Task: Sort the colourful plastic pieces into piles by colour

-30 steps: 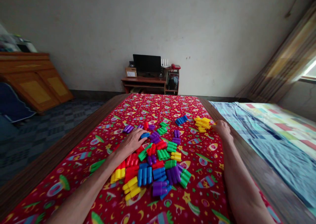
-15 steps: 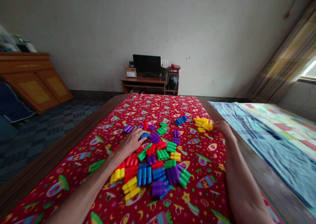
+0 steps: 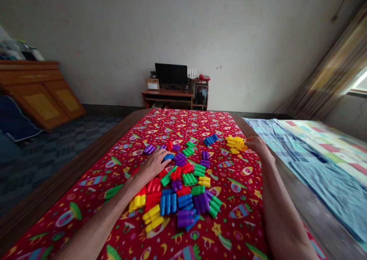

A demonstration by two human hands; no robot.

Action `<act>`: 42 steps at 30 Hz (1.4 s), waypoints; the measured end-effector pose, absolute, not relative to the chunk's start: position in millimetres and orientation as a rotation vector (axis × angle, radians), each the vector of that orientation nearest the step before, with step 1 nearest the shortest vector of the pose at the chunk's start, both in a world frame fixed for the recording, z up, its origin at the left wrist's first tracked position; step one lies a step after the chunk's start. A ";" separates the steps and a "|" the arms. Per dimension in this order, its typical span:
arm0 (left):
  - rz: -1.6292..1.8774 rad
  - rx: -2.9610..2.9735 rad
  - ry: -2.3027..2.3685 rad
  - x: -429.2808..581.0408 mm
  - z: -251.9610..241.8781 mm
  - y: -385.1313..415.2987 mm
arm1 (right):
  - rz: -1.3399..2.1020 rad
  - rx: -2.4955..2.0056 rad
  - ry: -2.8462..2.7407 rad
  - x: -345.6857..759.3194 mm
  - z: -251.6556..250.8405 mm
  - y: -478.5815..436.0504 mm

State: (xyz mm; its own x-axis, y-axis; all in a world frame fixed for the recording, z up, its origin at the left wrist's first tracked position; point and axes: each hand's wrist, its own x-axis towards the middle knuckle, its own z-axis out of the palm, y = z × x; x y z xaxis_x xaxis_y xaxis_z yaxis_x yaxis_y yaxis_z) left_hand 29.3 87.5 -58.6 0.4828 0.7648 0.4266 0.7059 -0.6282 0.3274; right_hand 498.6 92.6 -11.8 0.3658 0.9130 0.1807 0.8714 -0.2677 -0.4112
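1. The background was filled by a pale wall [image 3: 243, 31], marked here and there with small spots.
2. In front of it, a long table [image 3: 289, 187] was seen, its brown wooden sides left bare beyond a red cloth [image 3: 189, 126] printed with rockets and stars.
3. To the right of the table, a bed [image 3: 309, 164] was covered with blue and colour-squared bedding.
4. At the far left, a wooden cabinet [image 3: 43, 96] was seen; beyond the table's far end, a black screen [image 3: 171, 74] was stood on a desk [image 3: 168, 93].
5. Over the middle of the cloth, a heap of blocks [image 3: 187, 168] was loosely spread, in red, blue, green, purple and yellow.
6. The left hand [image 3: 156, 161] was laid palm down at the heap's left side, fingers slightly bent. The right hand [image 3: 259, 146] was held by the cloth's right edge, fingers drawn close together.
7. The yellow pile [image 3: 235, 142] was bunched well apart from the heap, at the right fingertips; whether a piece was pinched there could not be told.
8. A blue block [image 3: 168, 157] was partly covered by the left fingertips; whether it was gripped could not be told.
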 end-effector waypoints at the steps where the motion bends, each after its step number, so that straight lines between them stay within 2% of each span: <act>1: 0.839 2.614 1.301 29.4 -58.7 87.5 | 0.129 -2.215 -1.535 497.4 -12.4 93.0; 18: 0.868 2.635 1.287 28.5 -61.3 88.6 | 0.164 -2.305 -1.541 493.4 -13.5 92.8; 24: 0.863 2.631 1.281 29.1 -60.3 88.0 | -0.060 -2.237 -1.329 499.3 -19.3 92.0; 31: 0.866 2.629 1.277 28.5 -60.5 88.2 | 0.113 -2.309 -1.268 497.7 -33.0 89.2; 35: 0.889 2.627 1.267 28.2 -64.6 89.8 | 0.034 -2.358 -1.219 493.2 -33.5 90.2; 42: 0.895 2.656 1.266 27.3 -64.8 89.7 | -0.003 -2.179 -1.468 494.2 -37.3 93.3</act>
